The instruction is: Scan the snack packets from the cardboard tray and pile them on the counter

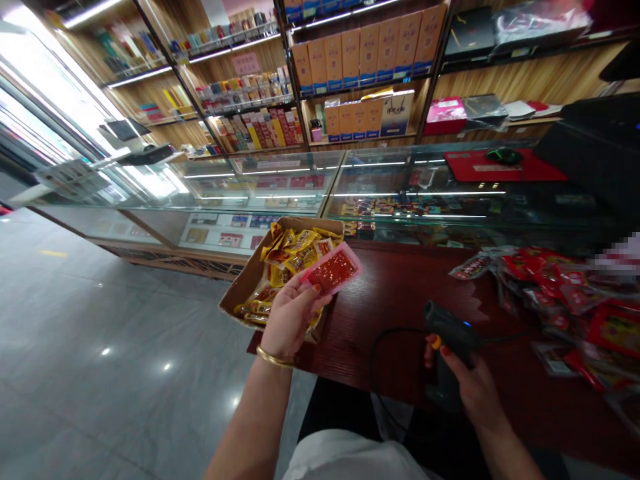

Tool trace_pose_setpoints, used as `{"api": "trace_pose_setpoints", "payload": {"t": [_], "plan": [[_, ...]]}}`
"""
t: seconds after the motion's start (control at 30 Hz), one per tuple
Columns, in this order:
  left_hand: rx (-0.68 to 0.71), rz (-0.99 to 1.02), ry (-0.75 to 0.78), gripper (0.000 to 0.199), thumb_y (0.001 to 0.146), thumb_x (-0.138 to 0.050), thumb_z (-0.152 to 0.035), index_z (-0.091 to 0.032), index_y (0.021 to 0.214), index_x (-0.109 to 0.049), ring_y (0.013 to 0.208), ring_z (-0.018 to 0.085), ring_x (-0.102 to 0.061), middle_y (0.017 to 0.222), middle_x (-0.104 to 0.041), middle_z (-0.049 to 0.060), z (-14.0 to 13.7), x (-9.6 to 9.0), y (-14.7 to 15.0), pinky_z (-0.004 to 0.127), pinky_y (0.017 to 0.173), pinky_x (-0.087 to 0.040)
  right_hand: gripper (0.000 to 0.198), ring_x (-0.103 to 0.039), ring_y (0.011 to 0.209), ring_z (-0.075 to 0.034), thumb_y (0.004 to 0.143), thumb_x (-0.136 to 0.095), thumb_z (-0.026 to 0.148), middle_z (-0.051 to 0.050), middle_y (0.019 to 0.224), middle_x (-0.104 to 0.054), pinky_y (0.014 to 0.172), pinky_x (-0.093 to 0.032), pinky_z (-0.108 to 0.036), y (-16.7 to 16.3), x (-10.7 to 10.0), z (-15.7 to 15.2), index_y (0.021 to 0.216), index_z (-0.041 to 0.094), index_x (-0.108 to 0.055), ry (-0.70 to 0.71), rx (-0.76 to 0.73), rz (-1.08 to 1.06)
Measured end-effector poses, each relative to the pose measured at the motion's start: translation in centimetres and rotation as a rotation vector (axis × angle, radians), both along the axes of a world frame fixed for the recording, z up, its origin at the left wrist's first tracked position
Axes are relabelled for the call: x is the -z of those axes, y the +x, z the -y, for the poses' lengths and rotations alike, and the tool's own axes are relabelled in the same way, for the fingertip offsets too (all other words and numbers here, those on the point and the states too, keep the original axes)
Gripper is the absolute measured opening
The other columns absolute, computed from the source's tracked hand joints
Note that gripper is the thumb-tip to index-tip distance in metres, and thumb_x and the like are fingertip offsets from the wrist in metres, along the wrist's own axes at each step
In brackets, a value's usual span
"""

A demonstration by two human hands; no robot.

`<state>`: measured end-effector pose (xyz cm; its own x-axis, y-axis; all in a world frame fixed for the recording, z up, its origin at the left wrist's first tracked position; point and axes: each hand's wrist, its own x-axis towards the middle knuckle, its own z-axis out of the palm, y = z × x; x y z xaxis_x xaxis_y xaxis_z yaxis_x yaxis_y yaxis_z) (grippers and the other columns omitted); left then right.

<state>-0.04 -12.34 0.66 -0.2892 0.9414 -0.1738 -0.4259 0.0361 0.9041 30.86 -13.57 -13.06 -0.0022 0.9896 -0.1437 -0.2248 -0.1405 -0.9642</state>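
Observation:
Pinched in my left hand (290, 313) is a small snack packet (334, 269) with a pink border and reddish-brown contents. It is held above the right side of an open cardboard box (231, 298), which is full of yellow snack packets (300, 260). My right hand (470, 383) wraps round the handle of a dark barcode scanner (450, 353), whose head points up and away from me. A small blue light glows on the scanner, and its trigger is orange. Part of the scanner's handle is hidden by my fingers.
A pile of red snack packets (565, 287) lies on the right of the dark red wooden table (360, 320). The scanner's black cable (373, 360) loops across the table edge. Beyond stands a glass display counter (280, 163) with a mouse (504, 155) on a red mat (460, 167).

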Motion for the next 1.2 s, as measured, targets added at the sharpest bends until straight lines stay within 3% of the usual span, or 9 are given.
{"api": "trace_pose_setpoints", "payload": {"t": [0.07,0.17,0.3,0.47,0.6,0.7,0.83,1.03,1.2], "plan": [[0.011,-0.049,0.013,0.032,0.074,-0.082,-0.023,-0.019,0.105,-0.075,0.099,0.021,-0.073,0.113,-0.076,0.008,0.1,1.5,2.3,0.035,0.087,-0.063,0.036,-0.073,0.063,-0.02,0.077,-0.086,0.052,-0.007,0.08,-0.079,0.06,-0.061,-0.029,-0.1,-0.5,0.3,0.092,0.02,-0.081,-0.023,0.024,-0.034],[-0.028,-0.411,0.124,0.016,0.079,-0.074,-0.016,-0.022,0.092,-0.081,0.124,0.028,-0.065,0.134,-0.07,0.01,0.3,4.1,5.3,0.045,0.108,-0.054,0.035,-0.069,0.056,-0.016,0.076,-0.087,0.052,-0.007,0.086,-0.08,0.053,-0.058,-0.026,-0.2,-1.5,0.7,0.092,0.021,-0.08,-0.044,0.068,-0.088],[-0.062,-0.761,0.238,0.032,0.079,-0.064,-0.007,-0.028,0.092,-0.085,0.126,0.026,-0.065,0.144,-0.065,0.006,0.3,7.3,7.3,0.043,0.113,-0.049,0.037,-0.067,0.051,-0.015,0.072,-0.089,0.052,-0.006,0.082,-0.08,0.048,-0.056,-0.025,0.0,-2.4,1.3,0.091,0.022,-0.08,-0.065,0.118,-0.112],[0.038,-0.406,0.058,0.029,0.076,-0.063,-0.015,-0.022,0.095,-0.084,0.106,0.026,-0.073,0.11,-0.079,0.008,-0.3,9.1,7.1,0.041,0.097,-0.059,0.036,-0.066,0.052,-0.015,0.075,-0.087,0.053,-0.006,0.08,-0.079,0.05,-0.056,-0.025,0.3,-2.8,1.5,0.092,0.021,-0.08,-0.031,0.108,-0.058],[0.133,0.022,-0.107,0.036,0.078,-0.066,-0.028,-0.013,0.106,-0.08,0.104,0.029,-0.073,0.117,-0.077,0.014,-0.7,9.3,6.4,0.039,0.088,-0.061,0.04,-0.065,0.053,-0.015,0.077,-0.084,0.057,-0.006,0.078,-0.079,0.052,-0.055,-0.025,0.3,-2.9,1.5,0.093,0.021,-0.08,-0.027,0.066,0.056],[0.084,-0.003,-0.088,0.045,0.074,-0.076,-0.027,-0.016,0.117,-0.075,0.103,0.025,-0.072,0.124,-0.075,0.013,-0.7,9.2,6.2,0.032,0.082,-0.06,0.04,-0.065,0.055,-0.016,0.081,-0.079,0.059,-0.006,0.077,-0.079,0.056,-0.055,-0.026,0.4,-2.9,1.6,0.089,0.019,-0.08,0.005,0.009,0.188],[0.053,-0.008,-0.067,0.079,0.065,-0.086,-0.018,-0.023,0.138,-0.056,0.087,0.017,-0.073,0.107,-0.078,0.007,-0.9,9.1,6.2,0.027,0.078,-0.057,0.042,-0.066,0.056,-0.018,0.085,-0.073,0.06,-0.006,0.071,-0.077,0.058,-0.055,-0.028,0.7,-2.8,1.5,0.085,0.018,-0.08,0.03,-0.071,0.327],[-0.043,0.054,-0.111,0.042,0.068,-0.089,-0.039,-0.017,0.095,-0.065,0.072,0.012,-0.066,0.086,-0.074,0.002,-1.7,9.3,7.3,0.021,0.068,-0.05,0.042,-0.069,0.056,-0.022,0.079,-0.076,0.061,-0.005,0.063,-0.075,0.056,-0.055,-0.03,0.7,-3.0,1.7,0.08,0.019,-0.081,0.038,-0.113,0.494],[-0.017,0.083,-0.103,0.047,0.07,-0.086,-0.047,-0.021,0.097,-0.058,0.065,0.012,-0.063,0.078,-0.068,-0.003,-2.9,9.0,8.4,0.022,0.061,-0.049,0.037,-0.071,0.059,-0.024,0.08,-0.076,0.057,-0.006,0.066,-0.078,0.06,-0.056,-0.031,0.3,-3.6,2.3,0.083,0.02,-0.082,0.051,-0.149,0.587]]}}
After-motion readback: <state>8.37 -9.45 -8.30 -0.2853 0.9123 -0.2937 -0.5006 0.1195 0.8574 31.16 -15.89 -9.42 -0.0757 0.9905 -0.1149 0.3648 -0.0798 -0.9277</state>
